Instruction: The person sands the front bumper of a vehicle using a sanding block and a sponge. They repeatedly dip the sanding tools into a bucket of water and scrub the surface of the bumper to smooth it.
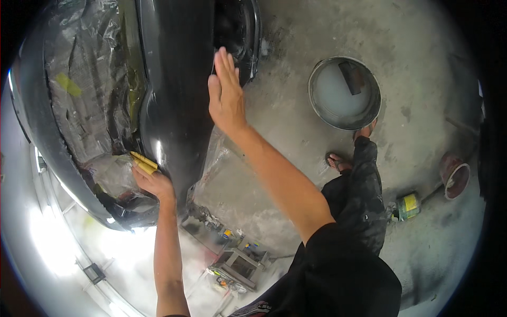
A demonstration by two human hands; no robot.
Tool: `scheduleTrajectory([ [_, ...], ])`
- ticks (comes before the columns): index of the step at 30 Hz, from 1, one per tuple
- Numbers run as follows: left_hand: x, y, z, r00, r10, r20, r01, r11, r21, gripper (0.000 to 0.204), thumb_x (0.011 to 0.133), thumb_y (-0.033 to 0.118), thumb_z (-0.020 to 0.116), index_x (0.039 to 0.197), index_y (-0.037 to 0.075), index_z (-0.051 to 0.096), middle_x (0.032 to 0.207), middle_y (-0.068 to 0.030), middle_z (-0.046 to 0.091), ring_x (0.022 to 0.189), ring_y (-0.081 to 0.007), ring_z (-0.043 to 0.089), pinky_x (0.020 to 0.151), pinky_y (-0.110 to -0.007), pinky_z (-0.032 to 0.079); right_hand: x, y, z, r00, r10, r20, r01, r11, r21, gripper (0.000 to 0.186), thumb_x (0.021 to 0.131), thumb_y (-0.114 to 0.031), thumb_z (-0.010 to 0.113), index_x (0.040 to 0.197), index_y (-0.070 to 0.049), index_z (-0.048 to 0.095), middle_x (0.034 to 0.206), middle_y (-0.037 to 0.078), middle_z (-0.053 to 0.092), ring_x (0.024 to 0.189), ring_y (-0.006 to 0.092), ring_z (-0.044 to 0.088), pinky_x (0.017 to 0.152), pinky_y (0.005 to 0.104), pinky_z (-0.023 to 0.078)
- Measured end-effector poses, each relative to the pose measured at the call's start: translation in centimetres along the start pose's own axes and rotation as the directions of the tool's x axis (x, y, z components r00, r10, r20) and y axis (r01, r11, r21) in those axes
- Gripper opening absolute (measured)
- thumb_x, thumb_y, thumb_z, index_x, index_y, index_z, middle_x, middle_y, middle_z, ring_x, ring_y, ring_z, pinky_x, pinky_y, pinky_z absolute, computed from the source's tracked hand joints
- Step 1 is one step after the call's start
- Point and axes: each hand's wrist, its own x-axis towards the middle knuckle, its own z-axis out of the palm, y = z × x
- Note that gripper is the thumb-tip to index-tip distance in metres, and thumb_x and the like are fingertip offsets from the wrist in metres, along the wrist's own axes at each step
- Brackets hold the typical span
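Note:
A dark grey-black car body panel runs down the left half of the view. Wrinkled clear plastic sheeting covers the opening beside it. Low on the panel's inner edge, my left hand grips a folded piece of yellow sandpaper, fingers closed round it. Higher up, my right hand is at the panel's right edge, fingers stretched out and holding nothing. Its palm side is turned toward the panel; whether it touches the surface I cannot tell.
On the concrete floor to the right stands a bucket of cloudy water with a dark flat block in it. My sandalled feet are just below it. Farther right lie a green-yellow can and a reddish container. A cluttered metal stand is below.

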Motion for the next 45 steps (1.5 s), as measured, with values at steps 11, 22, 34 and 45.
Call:
scheduleTrajectory([
  [11, 0.5, 2.7, 0.2, 0.988, -0.154, -0.025, 0.151, 0.984, -0.094, 0.054, 0.111, 0.036, 0.037, 0.108, -0.014, 0.059, 0.102, -0.0265, 0.062, 0.091, -0.0369, 0.056, 0.089, -0.043, 0.044, -0.3, 1.5, 0.7, 0.972, 0.197, -0.128, -0.195, 0.98, 0.031, 0.047, 0.107, -0.013, 0.046, 0.152, -0.003, 0.044, 0.163, 0.02, 0.036, 0.151, 0.0403, 0.033, 0.122, 0.0537, 0.025],
  [22, 0.0, 1.4, -0.3, 0.986, -0.163, -0.029, 0.16, 0.982, -0.102, 0.052, 0.11, 0.034, 0.038, 0.112, -0.015, 0.058, 0.1, -0.0257, 0.062, 0.091, -0.0366, 0.056, 0.09, -0.042, 0.044, -2.0, 3.5, 0.3, 0.943, 0.319, -0.091, -0.321, 0.947, -0.006, 0.052, 0.109, -0.023, 0.043, 0.153, 0.005, 0.04, 0.16, 0.026, 0.037, 0.152, 0.0348, 0.033, 0.124, 0.0393, 0.025],
  [34, 0.5, 1.4, -0.6, 0.995, -0.073, 0.066, 0.072, 0.997, 0.024, 0.058, 0.108, 0.036, 0.036, 0.129, -0.013, 0.057, 0.124, -0.0326, 0.061, 0.115, -0.0474, 0.057, 0.101, -0.05, 0.043, -1.7, 3.1, -0.1, 0.969, 0.228, -0.091, -0.22, 0.971, 0.098, 0.051, 0.11, -0.023, 0.044, 0.152, 0.006, 0.041, 0.161, 0.025, 0.037, 0.152, 0.034, 0.033, 0.123, 0.0403, 0.027],
  [45, 0.5, 2.2, -0.1, 0.983, -0.185, 0.018, 0.186, 0.98, -0.075, 0.062, 0.109, 0.04, 0.035, 0.132, -0.013, 0.056, 0.131, -0.0311, 0.06, 0.119, -0.0451, 0.057, 0.104, -0.048, 0.042, 0.8, 5.6, -1.2, 0.962, 0.264, -0.068, -0.265, 0.964, -0.011, 0.049, 0.111, -0.025, 0.04, 0.156, -0.005, 0.04, 0.166, 0.015, 0.032, 0.153, 0.0341, 0.03, 0.124, 0.0549, 0.019],
])
